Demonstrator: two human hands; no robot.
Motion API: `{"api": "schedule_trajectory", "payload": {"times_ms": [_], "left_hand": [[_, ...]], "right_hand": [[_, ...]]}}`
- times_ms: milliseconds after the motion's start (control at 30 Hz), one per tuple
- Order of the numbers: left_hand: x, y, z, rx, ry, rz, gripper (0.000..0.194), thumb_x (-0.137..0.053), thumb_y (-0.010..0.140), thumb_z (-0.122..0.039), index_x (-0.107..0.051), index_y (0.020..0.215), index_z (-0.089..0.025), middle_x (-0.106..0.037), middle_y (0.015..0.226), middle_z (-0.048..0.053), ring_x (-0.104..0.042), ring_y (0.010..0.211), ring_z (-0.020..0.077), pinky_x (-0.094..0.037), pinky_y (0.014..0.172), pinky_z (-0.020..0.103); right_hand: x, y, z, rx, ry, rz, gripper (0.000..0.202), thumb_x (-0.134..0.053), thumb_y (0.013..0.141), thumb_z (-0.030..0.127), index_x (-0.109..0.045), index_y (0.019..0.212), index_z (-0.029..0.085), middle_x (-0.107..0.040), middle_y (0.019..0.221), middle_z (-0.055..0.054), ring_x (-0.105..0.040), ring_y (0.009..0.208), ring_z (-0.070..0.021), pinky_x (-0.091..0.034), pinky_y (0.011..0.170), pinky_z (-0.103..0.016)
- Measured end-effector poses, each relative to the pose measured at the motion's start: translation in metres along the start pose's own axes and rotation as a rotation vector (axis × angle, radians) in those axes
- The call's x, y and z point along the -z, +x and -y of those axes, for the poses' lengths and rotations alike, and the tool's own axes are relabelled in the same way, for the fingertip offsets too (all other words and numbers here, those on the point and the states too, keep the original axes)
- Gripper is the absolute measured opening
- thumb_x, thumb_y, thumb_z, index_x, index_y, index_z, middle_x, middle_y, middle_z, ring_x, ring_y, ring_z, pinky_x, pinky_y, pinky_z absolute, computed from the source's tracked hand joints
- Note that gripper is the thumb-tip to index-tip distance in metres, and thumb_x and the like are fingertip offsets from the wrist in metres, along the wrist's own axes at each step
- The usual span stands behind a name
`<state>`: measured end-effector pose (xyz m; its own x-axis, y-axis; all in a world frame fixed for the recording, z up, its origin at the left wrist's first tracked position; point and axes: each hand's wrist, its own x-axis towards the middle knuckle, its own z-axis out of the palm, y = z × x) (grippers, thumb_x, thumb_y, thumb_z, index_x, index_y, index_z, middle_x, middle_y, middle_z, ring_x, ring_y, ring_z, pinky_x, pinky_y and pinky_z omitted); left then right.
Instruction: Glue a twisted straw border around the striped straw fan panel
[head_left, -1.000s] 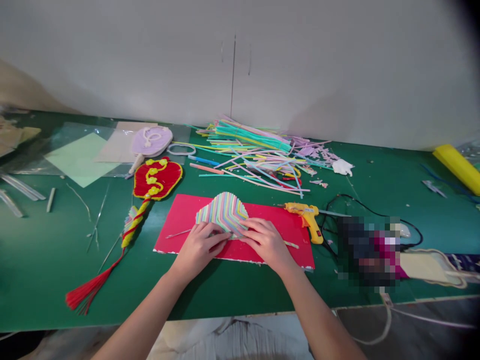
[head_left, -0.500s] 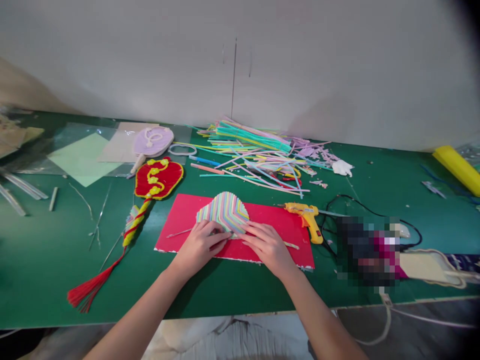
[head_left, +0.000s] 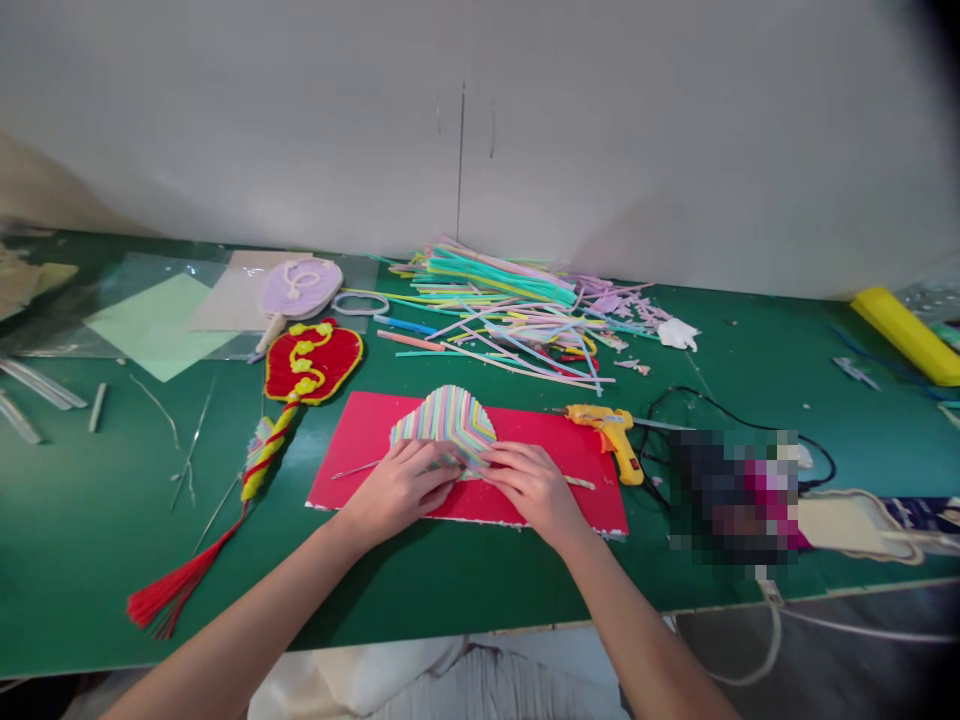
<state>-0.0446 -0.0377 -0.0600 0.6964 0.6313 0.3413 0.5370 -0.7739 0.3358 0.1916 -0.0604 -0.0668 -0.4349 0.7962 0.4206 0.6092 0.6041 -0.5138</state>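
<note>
Grips the lower edge of a striped piece [head_left: 444, 418] with the bent fingers of both hands, left hand [head_left: 405, 487] and right hand [head_left: 534, 490], near the middle of a red board [head_left: 589, 455]; cannot tell how tightly, because of partly hidden fingertips. Has a thin rod [head_left: 356, 470] poking out beside the left hand and a patterned strip [head_left: 580, 483] beyond the right. Faces a yellow glue gun [head_left: 619, 445] across the board's right edge, nozzle over the red, in the way of the right side, with a black cord [head_left: 750, 406] looping behind it. Runs, past the board, into a loose heap of fuzzy sticks [head_left: 502, 285] near the grey wall [head_left: 337, 120]. Finds on the left a red fan [head_left: 315, 365] with a twisted handle and long red tassel [head_left: 184, 590], then a purple fan [head_left: 300, 287] farther back. Leaves only a narrow gap between handle and board. Has bare green tabletop [head_left: 457, 595] from the board's ragged near edge to the front rim, crossed only by forearms at either side, and more open green at the far right.
</note>
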Motion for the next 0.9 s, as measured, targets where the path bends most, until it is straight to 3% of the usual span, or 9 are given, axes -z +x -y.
{"api": "schedule_trajectory", "payload": {"times_ms": [100,167,567,900], "left_hand": [[-0.001,0.004,0.005,-0.074,-0.121,-0.002,0.020,-0.049,0.091,-0.015,-0.065,0.102,-0.017,-0.055,0.131,0.011,-0.050,0.123,0.0232,-0.045,0.101,0.042],[-0.004,0.005,0.010,-0.098,-0.215,0.009,0.020,-0.048,0.091,-0.015,-0.063,0.103,-0.016,-0.057,0.131,0.011,-0.049,0.126,0.0213,-0.041,0.107,0.042],[-0.013,0.002,0.017,-0.071,-0.313,-0.011,0.019,-0.050,0.089,-0.015,-0.064,0.102,-0.017,-0.062,0.125,0.012,-0.055,0.121,0.0202,-0.041,0.108,0.043],[-0.007,0.004,0.013,0.032,-0.304,0.015,0.027,-0.050,0.086,-0.017,-0.061,0.111,-0.020,-0.063,0.125,0.006,-0.051,0.124,0.0203,-0.043,0.106,0.038]], "right_hand": [[0.000,0.001,0.000,0.006,-0.004,-0.007,0.017,-0.057,0.089,0.017,-0.071,0.096,0.023,-0.071,0.108,-0.003,-0.060,0.108,-0.0192,-0.048,0.089,-0.037],[0.001,0.003,0.001,0.005,-0.002,-0.022,0.016,-0.057,0.089,0.018,-0.072,0.093,0.023,-0.072,0.106,-0.003,-0.061,0.106,-0.0188,-0.048,0.088,-0.037],[-0.004,0.006,-0.003,0.011,0.056,-0.075,0.011,-0.063,0.085,0.019,-0.073,0.086,0.024,-0.073,0.097,-0.003,-0.062,0.097,-0.0182,-0.050,0.085,-0.036],[-0.004,0.005,-0.005,0.045,0.066,-0.076,0.012,-0.062,0.086,0.019,-0.072,0.088,0.024,-0.072,0.099,-0.004,-0.062,0.098,-0.0183,-0.051,0.086,-0.036]]}}
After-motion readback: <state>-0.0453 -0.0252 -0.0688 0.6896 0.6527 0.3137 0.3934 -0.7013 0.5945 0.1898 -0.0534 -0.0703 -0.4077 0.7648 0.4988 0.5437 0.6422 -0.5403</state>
